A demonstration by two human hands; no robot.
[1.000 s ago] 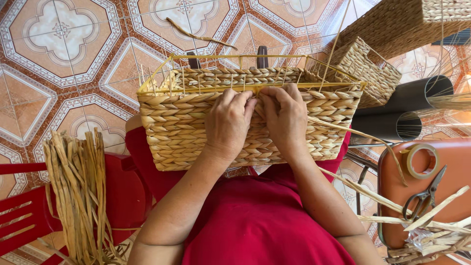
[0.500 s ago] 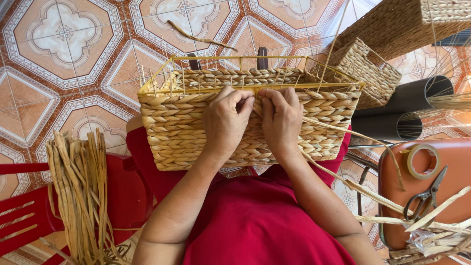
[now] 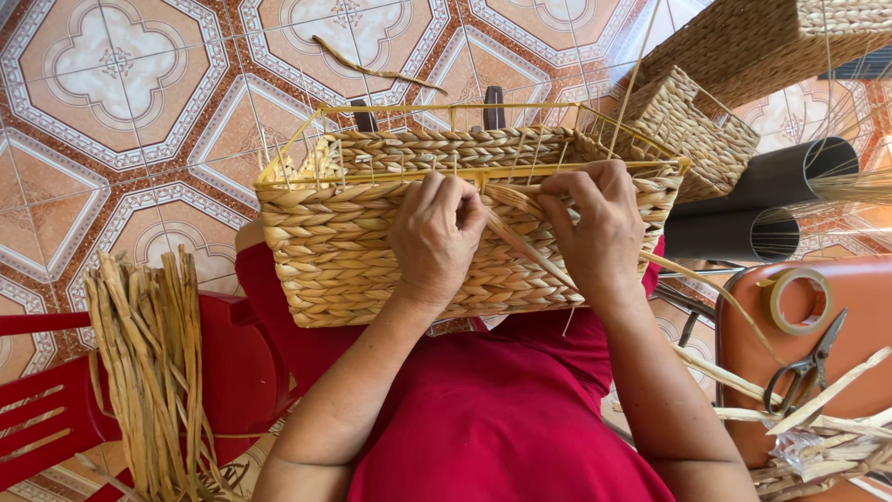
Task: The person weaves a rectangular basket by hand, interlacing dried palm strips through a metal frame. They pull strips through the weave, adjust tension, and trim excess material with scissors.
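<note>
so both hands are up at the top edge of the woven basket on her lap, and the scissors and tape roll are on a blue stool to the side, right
Not quite: the stool is orange-brown, not blue. The head view shows the scissors and tape roll lying on it. The rest holds: the left hand and right hand are both at the top edge of the woven basket on the lap.

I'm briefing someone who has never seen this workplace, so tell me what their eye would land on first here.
First comes the half-woven straw basket on a yellow wire frame, resting on the person's red-clad lap at the centre, with the left hand and right hand pressed to its near wall around a loose strand. Next, the bundle of dried stalks on the red chair at lower left. Scissors and a tape roll lie at right.
</note>
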